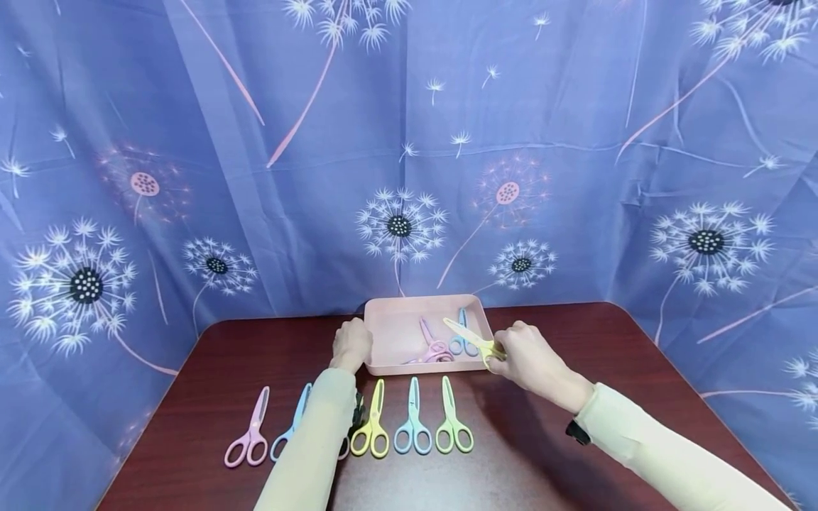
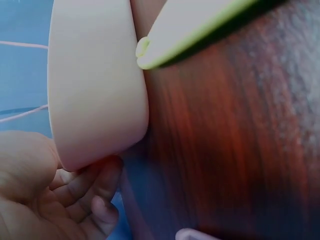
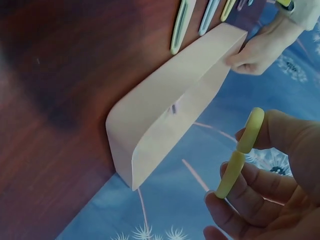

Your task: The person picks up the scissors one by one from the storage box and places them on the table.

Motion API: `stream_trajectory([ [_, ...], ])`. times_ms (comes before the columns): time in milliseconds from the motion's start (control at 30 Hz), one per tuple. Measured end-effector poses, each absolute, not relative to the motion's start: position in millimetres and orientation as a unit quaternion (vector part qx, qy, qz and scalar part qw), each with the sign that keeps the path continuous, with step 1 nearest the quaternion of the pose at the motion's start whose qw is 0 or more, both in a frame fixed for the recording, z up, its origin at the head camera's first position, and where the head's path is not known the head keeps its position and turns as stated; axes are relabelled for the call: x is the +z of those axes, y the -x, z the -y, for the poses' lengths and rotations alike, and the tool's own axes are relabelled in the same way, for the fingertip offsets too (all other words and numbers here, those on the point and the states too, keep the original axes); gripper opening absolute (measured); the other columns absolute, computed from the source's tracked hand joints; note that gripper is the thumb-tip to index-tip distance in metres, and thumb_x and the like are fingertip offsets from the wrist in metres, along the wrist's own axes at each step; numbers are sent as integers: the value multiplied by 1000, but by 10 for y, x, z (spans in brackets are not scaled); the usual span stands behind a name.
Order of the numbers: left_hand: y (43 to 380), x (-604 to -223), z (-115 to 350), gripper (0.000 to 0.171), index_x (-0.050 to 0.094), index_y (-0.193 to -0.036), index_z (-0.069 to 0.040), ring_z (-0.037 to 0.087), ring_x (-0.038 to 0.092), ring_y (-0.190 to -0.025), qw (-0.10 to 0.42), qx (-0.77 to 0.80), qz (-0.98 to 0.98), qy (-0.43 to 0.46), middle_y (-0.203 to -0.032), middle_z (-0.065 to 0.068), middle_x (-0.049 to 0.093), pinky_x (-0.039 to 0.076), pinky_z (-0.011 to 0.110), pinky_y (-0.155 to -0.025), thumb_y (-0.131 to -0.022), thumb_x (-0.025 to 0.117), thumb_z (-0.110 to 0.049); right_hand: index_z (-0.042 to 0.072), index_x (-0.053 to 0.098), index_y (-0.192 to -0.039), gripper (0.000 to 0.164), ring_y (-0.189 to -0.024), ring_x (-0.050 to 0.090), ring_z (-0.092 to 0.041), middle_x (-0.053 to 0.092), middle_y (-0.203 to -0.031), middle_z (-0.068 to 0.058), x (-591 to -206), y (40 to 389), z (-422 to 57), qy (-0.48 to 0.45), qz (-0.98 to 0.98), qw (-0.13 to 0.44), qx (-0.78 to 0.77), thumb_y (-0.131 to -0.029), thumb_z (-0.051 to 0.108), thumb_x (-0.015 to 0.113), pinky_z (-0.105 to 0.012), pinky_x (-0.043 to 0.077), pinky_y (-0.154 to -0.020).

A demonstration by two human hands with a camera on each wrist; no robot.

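Left hand [image 1: 351, 345] on the tray [image 1: 391, 333], right hand [image 1: 532, 356] pinching yellow scissors [image 1: 466, 333]
I grip its left end with curled fingers; inside lie purple scissors [image 1: 437, 349], then blue scissors [image 1: 463, 319], and my right hand holds the yellow scissors by their handles near its right rim

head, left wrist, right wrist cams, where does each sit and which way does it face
Head: on the head, facing forward and down at the tray; left hand, right hand and both sleeves show.
Left wrist: on that wrist, facing the tray's end; left hand shows.
Right wrist: on that wrist, facing the tray and held yellow scissors; both hands show.
Both wrist views share the left hand.
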State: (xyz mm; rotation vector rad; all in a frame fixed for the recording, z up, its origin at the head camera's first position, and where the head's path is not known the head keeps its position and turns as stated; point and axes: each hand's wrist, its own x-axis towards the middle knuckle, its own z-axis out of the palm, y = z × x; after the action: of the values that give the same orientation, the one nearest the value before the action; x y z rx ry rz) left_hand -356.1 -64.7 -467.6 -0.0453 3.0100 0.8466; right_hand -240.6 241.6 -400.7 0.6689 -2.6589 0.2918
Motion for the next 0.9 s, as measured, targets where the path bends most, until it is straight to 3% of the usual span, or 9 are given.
stream_trajectory([
  [267, 3536, -4672, 645, 31, 68, -70, -4, 37, 67, -80, -1, 260, -965, 20, -84, 20, 68, 55, 41, -67, -94, 49, -5, 19, 57, -61, 22, -56, 39, -10, 41, -54, 16, -4127, 2128, -2452, -236, 943, 204, 114, -63, 13, 78, -26, 36, -50],
  [900, 3552, -4668, 626, 30, 68, -68, -5, 34, 67, -72, 13, 269, -963, 18, -74, 15, 67, 55, 38, -60, -94, 52, -5, 25, 48, -57, 33, -57, 35, -7, 33, -53, 19, -4420, 1793, -2559, -209, 953, 179, 127, -62, 14, 78, -24, 32, -50],
])
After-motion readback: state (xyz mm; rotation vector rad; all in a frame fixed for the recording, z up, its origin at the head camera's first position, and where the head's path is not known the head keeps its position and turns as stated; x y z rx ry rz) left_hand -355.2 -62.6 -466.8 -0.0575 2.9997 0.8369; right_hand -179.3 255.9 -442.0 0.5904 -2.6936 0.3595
